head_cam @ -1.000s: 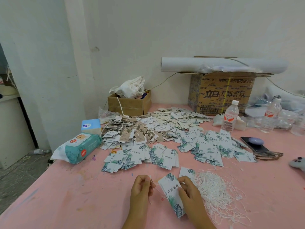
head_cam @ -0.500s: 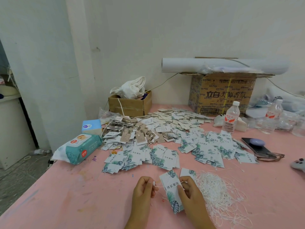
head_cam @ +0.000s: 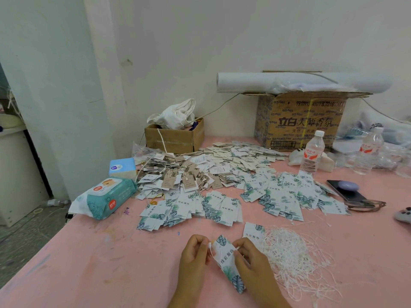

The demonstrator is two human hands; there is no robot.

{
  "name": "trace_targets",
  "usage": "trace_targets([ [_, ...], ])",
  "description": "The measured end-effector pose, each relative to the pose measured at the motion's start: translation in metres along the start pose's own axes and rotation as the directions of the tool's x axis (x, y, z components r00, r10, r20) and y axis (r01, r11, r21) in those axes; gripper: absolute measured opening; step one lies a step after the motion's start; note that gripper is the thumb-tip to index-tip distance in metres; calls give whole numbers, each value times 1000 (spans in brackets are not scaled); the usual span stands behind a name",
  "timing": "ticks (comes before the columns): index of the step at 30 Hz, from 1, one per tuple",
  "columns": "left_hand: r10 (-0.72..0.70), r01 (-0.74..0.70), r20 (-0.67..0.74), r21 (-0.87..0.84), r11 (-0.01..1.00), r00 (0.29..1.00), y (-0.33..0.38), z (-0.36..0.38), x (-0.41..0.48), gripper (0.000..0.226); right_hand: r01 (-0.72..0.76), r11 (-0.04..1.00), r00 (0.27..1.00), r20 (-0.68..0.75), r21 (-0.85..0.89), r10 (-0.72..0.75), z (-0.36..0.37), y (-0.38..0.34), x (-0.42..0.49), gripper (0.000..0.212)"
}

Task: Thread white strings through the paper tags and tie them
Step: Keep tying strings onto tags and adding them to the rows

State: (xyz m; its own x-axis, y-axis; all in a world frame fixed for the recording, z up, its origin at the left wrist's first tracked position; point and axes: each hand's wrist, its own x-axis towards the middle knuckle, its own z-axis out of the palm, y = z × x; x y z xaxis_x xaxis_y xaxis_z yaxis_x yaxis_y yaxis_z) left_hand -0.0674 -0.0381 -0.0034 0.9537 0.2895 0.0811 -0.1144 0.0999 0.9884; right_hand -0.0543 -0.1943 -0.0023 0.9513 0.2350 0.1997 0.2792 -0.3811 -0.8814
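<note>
Left hand (head_cam: 194, 256) has neared the tag (head_cam: 226, 263) above pink table (head_cam: 111, 263), white wall (head_cam: 222, 41).

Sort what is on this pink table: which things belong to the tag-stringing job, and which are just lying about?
Job: left hand pinching a string, right hand holding a tag, string pile, spare tags.
Lying about: wipes pack, tissue box, water bottle, phone.

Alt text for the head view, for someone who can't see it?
The left hand pinches a white string at the top of a leaf-printed tag gripped by the right hand, over a pink table. Loose strings lie to the right, tag piles beyond.
</note>
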Motion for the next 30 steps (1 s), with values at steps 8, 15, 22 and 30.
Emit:
trace_targets([
  [8, 25, -25, 25, 2, 1000, 999, -3, 0, 2, 21, 23, 999, 999, -46, 42, -21, -1, -1, 3, 16],
  [15, 2, -3, -9, -117, 993, 1000, -3, 1, 3, 17, -21, 972, 964, -252, 234, 82, -7, -2, 3, 6],
  [22, 57, -56, 9, -70, 996, 998, -1, 0, 1, 14, -22, 993, 940, -337, 119, 61, -7, 2, 4, 11],
  [30, 47, -53, -47, -115, 992, 998, -1, -2, 1, 16, -35, 997, 937, -344, 69, 57, -4, 7, 5, 11],
])
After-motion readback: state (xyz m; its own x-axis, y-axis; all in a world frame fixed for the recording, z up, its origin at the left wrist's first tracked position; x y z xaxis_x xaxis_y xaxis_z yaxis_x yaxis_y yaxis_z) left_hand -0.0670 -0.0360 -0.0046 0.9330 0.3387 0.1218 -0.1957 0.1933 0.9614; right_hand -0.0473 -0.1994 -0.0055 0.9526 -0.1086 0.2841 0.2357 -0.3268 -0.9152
